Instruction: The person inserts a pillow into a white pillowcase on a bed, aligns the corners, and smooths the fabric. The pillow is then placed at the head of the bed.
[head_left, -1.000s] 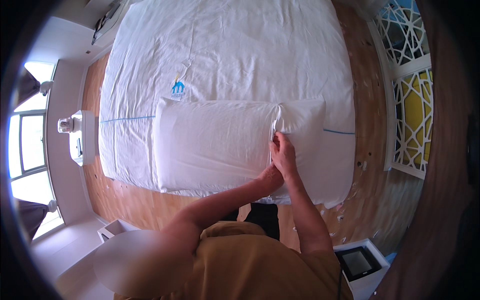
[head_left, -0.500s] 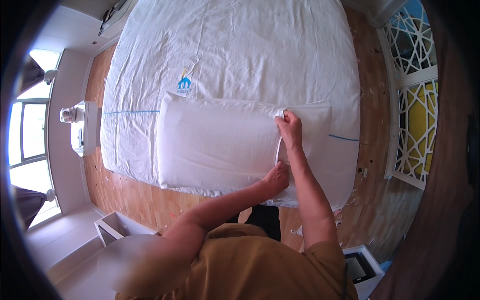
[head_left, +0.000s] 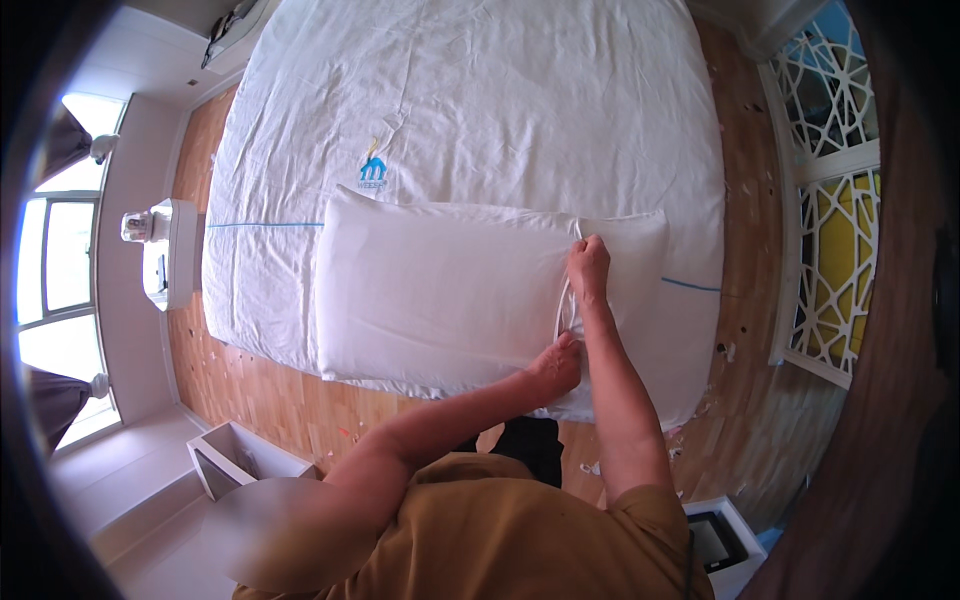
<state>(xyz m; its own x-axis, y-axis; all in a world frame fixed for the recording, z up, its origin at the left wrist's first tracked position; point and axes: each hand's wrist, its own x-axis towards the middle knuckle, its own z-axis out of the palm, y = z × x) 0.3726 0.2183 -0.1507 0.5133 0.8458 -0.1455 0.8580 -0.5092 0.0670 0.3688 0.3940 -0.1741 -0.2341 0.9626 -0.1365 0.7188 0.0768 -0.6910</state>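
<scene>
A plump pillow in a white pillowcase point(head_left: 445, 290) lies crosswise at the near end of the bed. Toward its right end, the pillowcase's opening edge runs front to back, with a flap of thin cloth beyond it. My right hand point(head_left: 588, 268) is closed on this edge near the far side of the pillow. Closer to me, my left hand point(head_left: 555, 367) pinches the same edge by the pillow's near side. Between the two hands the edge shows as a narrow folded strip. My fingertips are partly hidden by the cloth and my knuckles.
A white sheet point(head_left: 540, 110) with a blue line and a blue printed mark covers the bed. White bedside furniture point(head_left: 180, 255) stands left, below windows. Open white drawers point(head_left: 250, 455) are near me. Right of the wooden floor point(head_left: 740, 300) rises a white lattice screen point(head_left: 835, 230).
My right hand has moved slightly nearer to me and right along the pillowcase edge, its fingers more curled. My left hand has shifted only a little.
</scene>
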